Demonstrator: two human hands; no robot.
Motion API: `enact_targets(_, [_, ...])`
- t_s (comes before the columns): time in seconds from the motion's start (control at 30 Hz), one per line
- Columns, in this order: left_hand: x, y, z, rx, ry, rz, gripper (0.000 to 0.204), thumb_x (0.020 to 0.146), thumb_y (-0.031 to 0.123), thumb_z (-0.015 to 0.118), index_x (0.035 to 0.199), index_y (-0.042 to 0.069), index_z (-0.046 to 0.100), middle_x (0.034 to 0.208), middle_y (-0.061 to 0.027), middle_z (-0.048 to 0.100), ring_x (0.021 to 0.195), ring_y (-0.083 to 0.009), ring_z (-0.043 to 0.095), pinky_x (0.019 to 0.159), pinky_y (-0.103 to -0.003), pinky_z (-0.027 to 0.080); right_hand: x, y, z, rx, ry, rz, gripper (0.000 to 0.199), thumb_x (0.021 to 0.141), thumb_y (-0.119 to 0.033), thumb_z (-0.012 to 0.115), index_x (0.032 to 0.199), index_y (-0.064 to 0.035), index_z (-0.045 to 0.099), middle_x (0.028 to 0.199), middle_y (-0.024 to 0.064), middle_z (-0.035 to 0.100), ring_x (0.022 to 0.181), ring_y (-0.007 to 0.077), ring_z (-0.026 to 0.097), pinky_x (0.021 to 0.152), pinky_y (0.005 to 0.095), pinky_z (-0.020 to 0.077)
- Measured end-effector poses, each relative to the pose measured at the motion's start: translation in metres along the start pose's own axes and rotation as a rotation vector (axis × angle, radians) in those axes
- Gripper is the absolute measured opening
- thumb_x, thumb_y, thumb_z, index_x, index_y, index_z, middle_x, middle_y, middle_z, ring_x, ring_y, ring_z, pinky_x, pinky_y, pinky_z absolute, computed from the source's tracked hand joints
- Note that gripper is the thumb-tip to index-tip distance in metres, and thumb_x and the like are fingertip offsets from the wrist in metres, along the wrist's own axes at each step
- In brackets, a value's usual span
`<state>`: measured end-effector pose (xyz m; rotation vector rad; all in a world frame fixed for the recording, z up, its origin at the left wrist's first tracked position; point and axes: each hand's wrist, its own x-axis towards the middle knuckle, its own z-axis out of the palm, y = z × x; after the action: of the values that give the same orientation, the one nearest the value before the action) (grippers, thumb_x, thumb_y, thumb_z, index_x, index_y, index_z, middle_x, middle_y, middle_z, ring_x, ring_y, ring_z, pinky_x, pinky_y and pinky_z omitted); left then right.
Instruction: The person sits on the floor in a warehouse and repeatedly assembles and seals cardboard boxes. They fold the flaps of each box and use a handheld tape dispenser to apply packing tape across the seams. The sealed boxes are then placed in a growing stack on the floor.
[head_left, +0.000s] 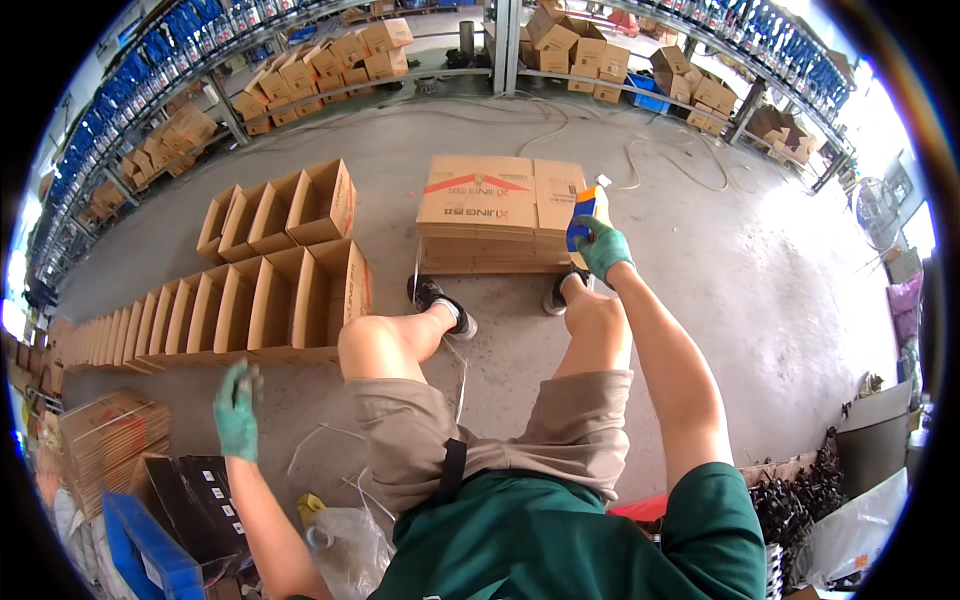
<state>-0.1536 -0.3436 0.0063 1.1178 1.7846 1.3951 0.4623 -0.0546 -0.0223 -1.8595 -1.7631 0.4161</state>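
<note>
My right hand point(606, 250), in a green glove, is wrapped round a blue and yellow tape dispenser point(590, 206) with a white tip. It is held above the right side of a stack of flat folded cartons point(480, 215), which lies on the floor just beyond my feet. Away to the left, my green-gloved left hand point(237, 412) is raised with its fingers apart and nothing in them. Beyond it stand two rows of set-up cartons point(270, 300) with open tops, the nearer row running far to the left.
Tied flat cardboard point(115, 440), a blue crate point(150, 555) and a clear plastic bag point(350, 545) lie at lower left. Loose straps point(462, 390) trail between my legs. Dark parts point(805, 500) are heaped at lower right. Racks with piled boxes point(320, 65) line the back.
</note>
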Motion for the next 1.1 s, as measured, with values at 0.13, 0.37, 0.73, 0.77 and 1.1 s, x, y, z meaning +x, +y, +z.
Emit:
enact_targets(0.13, [0.042,0.087,0.185,0.088,-0.414,0.277,0.031,0.101,0.022,0.061,0.127,0.008,0.062,0.120,-0.0107,0.069,0.112,-0.0247,0.066,0.094,-0.037,0.053,0.029,-0.009,-0.010,-0.030,0.007,0.048,0.036,0.089,-0.027,0.064,0.125,-0.0244,0.067,0.103,0.0174,0.070,0.096,0.0369,0.068,0.088,0.0426,0.0542])
enact_targets(0.37, [-0.017,-0.165,0.424,0.447,-1.637,-1.174,0.045,0.098,0.038,0.055,0.139,0.021,0.059,0.135,-0.0050,0.065,0.116,-0.0255,0.062,0.094,-0.057,0.051,0.078,-0.097,0.020,0.223,-0.085,-0.017,0.037,0.092,-0.023,0.068,0.129,-0.0210,0.066,0.090,0.0132,0.066,0.079,0.0275,0.062,0.081,0.0371,0.0526])
enact_targets(0.73, [-0.051,-0.202,0.458,0.213,-2.293,-1.682,0.069,0.099,0.066,0.035,0.152,0.023,0.042,0.157,-0.0046,0.044,0.146,-0.0304,0.037,0.106,-0.071,0.035,0.172,-0.034,0.030,0.348,-0.063,0.200,0.038,0.091,-0.001,0.069,0.128,-0.0030,0.064,0.114,0.0098,0.072,0.099,0.0146,0.070,0.090,0.0305,0.0562])
enact_targets(0.77, [-0.028,-0.190,0.466,0.231,-2.274,-1.648,0.072,0.096,0.064,0.048,0.156,0.027,0.034,0.158,-0.0038,0.041,0.146,-0.0315,0.036,0.106,-0.071,0.035,0.188,-0.029,0.035,0.335,-0.064,0.157,0.038,0.091,-0.002,0.069,0.128,-0.0035,0.064,0.113,0.0093,0.072,0.098,0.0144,0.070,0.090,0.0307,0.0562])
enact_targets(1.1, [0.119,-0.190,0.556,0.516,-2.241,-0.773,0.053,0.096,0.047,0.051,0.143,0.022,0.049,0.143,-0.0072,0.055,0.123,-0.0299,0.055,0.096,-0.056,0.046,0.291,-0.036,0.045,-0.062,-0.372,-0.237,0.031,0.087,-0.020,0.071,0.118,-0.0215,0.069,0.084,0.0168,0.066,0.074,0.0333,0.065,0.075,0.0405,0.0545])
